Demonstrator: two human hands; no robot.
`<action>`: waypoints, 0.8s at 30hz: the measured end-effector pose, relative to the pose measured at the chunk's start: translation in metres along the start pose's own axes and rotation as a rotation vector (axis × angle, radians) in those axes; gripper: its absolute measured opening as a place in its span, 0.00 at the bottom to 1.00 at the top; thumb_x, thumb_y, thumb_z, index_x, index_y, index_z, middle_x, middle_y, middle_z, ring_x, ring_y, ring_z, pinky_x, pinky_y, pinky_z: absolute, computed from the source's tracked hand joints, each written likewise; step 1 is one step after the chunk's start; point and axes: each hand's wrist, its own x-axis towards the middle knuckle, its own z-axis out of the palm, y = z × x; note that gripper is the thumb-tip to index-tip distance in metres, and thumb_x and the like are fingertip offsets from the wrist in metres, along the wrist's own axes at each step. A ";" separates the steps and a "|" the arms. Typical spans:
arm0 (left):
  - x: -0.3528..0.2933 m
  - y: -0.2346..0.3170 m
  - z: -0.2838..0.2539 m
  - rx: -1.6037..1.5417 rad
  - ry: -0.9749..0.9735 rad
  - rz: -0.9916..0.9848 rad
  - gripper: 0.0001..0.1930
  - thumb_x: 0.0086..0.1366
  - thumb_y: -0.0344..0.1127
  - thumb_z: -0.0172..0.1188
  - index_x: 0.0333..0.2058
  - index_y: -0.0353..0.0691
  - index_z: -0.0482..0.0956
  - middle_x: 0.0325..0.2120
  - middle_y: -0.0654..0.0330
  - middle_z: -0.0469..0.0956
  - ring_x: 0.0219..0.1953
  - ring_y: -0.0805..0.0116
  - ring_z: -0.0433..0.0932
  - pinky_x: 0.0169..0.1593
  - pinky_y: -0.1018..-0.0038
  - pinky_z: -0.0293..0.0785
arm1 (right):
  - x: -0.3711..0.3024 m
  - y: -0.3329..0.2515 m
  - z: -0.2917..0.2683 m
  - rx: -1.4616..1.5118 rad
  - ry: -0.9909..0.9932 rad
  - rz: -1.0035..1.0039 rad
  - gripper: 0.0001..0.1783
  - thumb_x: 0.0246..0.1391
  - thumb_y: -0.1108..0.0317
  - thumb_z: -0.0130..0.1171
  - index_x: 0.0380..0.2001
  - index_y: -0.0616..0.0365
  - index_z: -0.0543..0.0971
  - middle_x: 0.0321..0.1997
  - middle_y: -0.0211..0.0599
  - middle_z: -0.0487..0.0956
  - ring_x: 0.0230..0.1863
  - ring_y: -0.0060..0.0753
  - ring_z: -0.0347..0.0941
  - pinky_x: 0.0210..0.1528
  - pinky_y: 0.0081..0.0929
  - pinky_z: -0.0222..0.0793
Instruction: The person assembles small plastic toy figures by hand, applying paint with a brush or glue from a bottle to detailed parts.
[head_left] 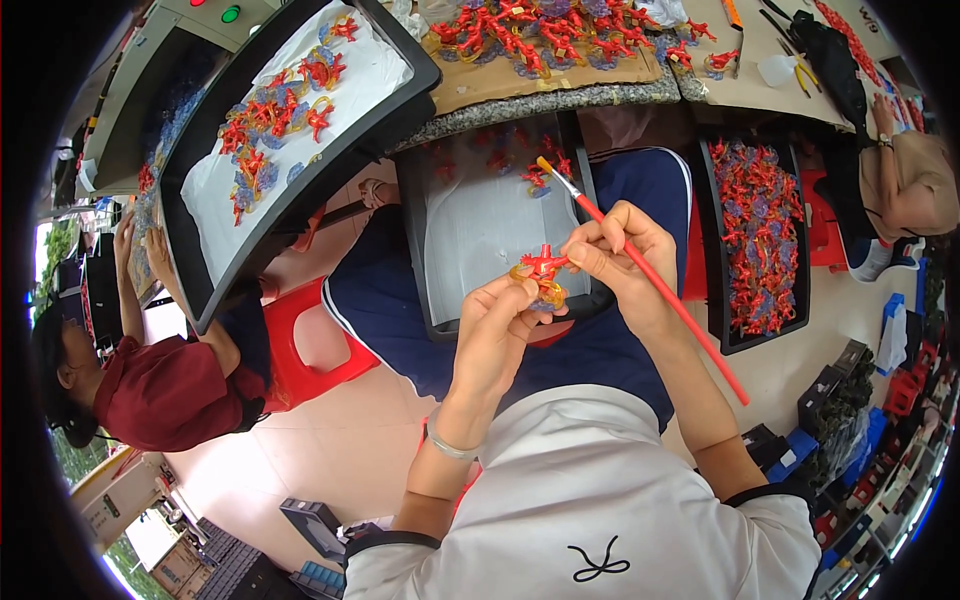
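A small red toy figure [544,266] with clear yellow and bluish parts is pinched between the thumb and fingers of my left hand [492,328], above my lap. My right hand [632,258] grips a paintbrush [690,322] with a long red handle. Its bristles point up and away to the left, apart from the figure. The thumb and forefinger of that same hand reach the figure's right side and seem to touch it. Under my hands, a black tray [432,290] lined with white sheet holds several similar figures at its far end.
Many figures lie on the workbench [600,92] ahead. A lined black tray [190,285] of figures stands at left, beside a person in a dark red top [165,395]. Another full black tray [712,325] is at right, near a second person [915,185]. Pliers [806,78] lie far right.
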 end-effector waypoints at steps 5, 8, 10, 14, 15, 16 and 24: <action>0.000 -0.001 0.012 0.253 0.098 0.159 0.12 0.66 0.27 0.50 0.44 0.28 0.76 0.35 0.53 0.81 0.35 0.67 0.80 0.43 0.74 0.75 | -0.005 0.004 -0.004 -0.079 -0.014 -0.184 0.17 0.52 0.83 0.60 0.22 0.54 0.62 0.29 0.41 0.78 0.36 0.23 0.76 0.42 0.21 0.73; 0.001 -0.003 0.010 0.351 0.074 0.259 0.09 0.66 0.26 0.53 0.43 0.31 0.77 0.39 0.53 0.79 0.42 0.68 0.79 0.49 0.69 0.76 | -0.006 0.007 -0.012 -0.089 -0.048 -0.155 0.17 0.52 0.84 0.60 0.22 0.55 0.63 0.29 0.40 0.78 0.37 0.24 0.76 0.43 0.22 0.73; -0.001 0.000 0.014 0.149 -0.007 0.112 0.13 0.68 0.30 0.52 0.48 0.29 0.74 0.44 0.50 0.76 0.43 0.60 0.79 0.47 0.66 0.79 | -0.007 0.009 -0.016 -0.104 -0.046 -0.187 0.17 0.52 0.84 0.60 0.22 0.55 0.63 0.29 0.41 0.78 0.37 0.24 0.76 0.43 0.22 0.73; 0.001 0.003 0.008 -0.396 -0.166 -0.178 0.19 0.70 0.34 0.51 0.55 0.28 0.66 0.47 0.44 0.73 0.42 0.51 0.80 0.44 0.66 0.81 | -0.003 0.004 -0.017 0.130 -0.160 -0.194 0.18 0.52 0.85 0.59 0.21 0.54 0.63 0.30 0.42 0.78 0.36 0.26 0.76 0.40 0.24 0.75; 0.003 -0.005 0.000 -0.499 -0.285 -0.259 0.21 0.70 0.35 0.50 0.56 0.28 0.63 0.47 0.41 0.72 0.41 0.49 0.80 0.42 0.66 0.82 | -0.002 0.005 -0.017 0.131 -0.162 -0.194 0.18 0.52 0.85 0.59 0.21 0.54 0.63 0.30 0.42 0.78 0.36 0.26 0.76 0.40 0.24 0.75; 0.005 -0.009 -0.004 -0.601 -0.405 -0.341 0.23 0.70 0.36 0.50 0.58 0.28 0.60 0.47 0.39 0.71 0.40 0.47 0.80 0.40 0.67 0.82 | -0.002 0.008 -0.018 0.116 -0.213 -0.227 0.18 0.52 0.85 0.58 0.20 0.54 0.63 0.31 0.43 0.78 0.36 0.26 0.76 0.40 0.24 0.75; 0.005 -0.006 0.008 0.067 -0.058 -0.045 0.20 0.65 0.28 0.58 0.54 0.28 0.67 0.38 0.54 0.77 0.37 0.69 0.79 0.43 0.77 0.77 | 0.002 0.001 -0.012 -0.521 -0.038 -0.373 0.16 0.47 0.82 0.64 0.23 0.58 0.65 0.38 0.43 0.79 0.39 0.26 0.76 0.41 0.21 0.72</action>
